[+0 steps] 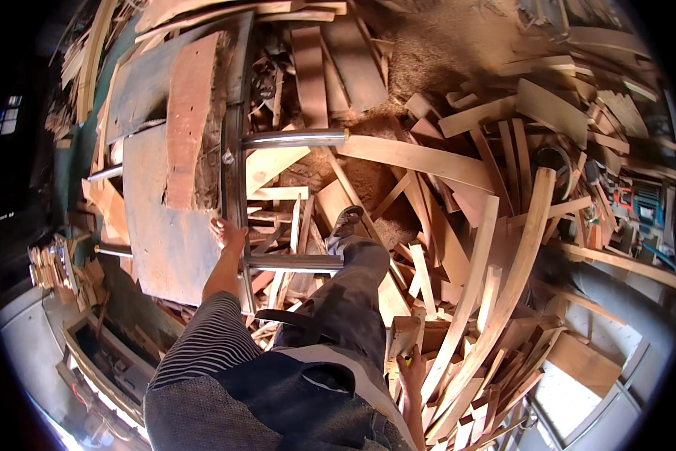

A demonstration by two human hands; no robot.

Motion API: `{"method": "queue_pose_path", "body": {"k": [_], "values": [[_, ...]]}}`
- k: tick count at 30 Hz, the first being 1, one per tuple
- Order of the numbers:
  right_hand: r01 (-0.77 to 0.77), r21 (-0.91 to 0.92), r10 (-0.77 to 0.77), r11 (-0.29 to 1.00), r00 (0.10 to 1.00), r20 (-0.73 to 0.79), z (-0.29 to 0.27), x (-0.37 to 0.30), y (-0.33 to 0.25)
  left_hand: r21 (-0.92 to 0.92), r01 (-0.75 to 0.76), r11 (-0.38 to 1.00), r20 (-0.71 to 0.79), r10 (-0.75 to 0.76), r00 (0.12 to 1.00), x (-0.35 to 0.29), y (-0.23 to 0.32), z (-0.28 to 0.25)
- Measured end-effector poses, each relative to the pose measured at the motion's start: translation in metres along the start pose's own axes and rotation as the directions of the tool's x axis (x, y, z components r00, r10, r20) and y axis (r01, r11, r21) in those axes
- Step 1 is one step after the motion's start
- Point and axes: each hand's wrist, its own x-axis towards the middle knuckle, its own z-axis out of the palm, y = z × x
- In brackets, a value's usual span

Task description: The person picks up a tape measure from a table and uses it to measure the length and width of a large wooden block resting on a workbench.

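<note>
A thick reddish-brown board (190,120) with a rough, bark-like right edge lies on a metal saw table (157,233). Part of a toothed saw blade (154,122) shows at the board's left side. My left hand (231,234) is at the board's near end, by the metal rail (233,165), its fingers stretched out and holding nothing. Whether the fingertips touch the board I cannot tell. Low on the right, my right hand (409,370) is closed around a small yellow-and-dark object (407,360), mostly hidden by the fingers. Beside it is a wooden block (405,331).
Two metal bars (296,138) stick out rightward from the table's rail. Loose offcuts (435,218) cover the floor around my foot (347,219). Long curved wood strips (518,255) lean at the right. Sawdust (443,52) is heaped at the back.
</note>
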Motion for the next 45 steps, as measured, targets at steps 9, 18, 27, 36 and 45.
{"method": "queue_pose_path", "body": {"k": [9,18,27,36,45], "values": [[0.093,-0.067,-0.093,0.993,0.996,0.002,-0.004,0.005,-0.001,-0.017,0.056,0.998,0.146,-0.053,0.988,-0.008,0.021,-0.032],[0.132,-0.191,-0.128,0.973,0.991,0.037,-0.047,0.085,-0.068,-0.149,0.144,0.978,0.041,-0.14,0.989,-0.019,0.027,-0.036],[0.567,-0.329,-0.605,0.755,0.796,-0.015,-0.121,0.204,-0.337,-0.237,0.126,0.963,-0.205,-0.177,0.963,-0.021,0.03,-0.004],[0.542,0.212,-0.578,0.813,0.793,0.192,-0.119,0.25,-0.445,-0.218,0.161,0.963,-0.185,-0.202,0.962,-0.017,0.032,0.004],[0.299,0.367,-0.472,0.881,0.606,0.641,-0.118,0.29,-0.534,-0.271,0.257,0.928,-0.173,-0.31,0.935,-0.024,0.044,-0.021]]}}
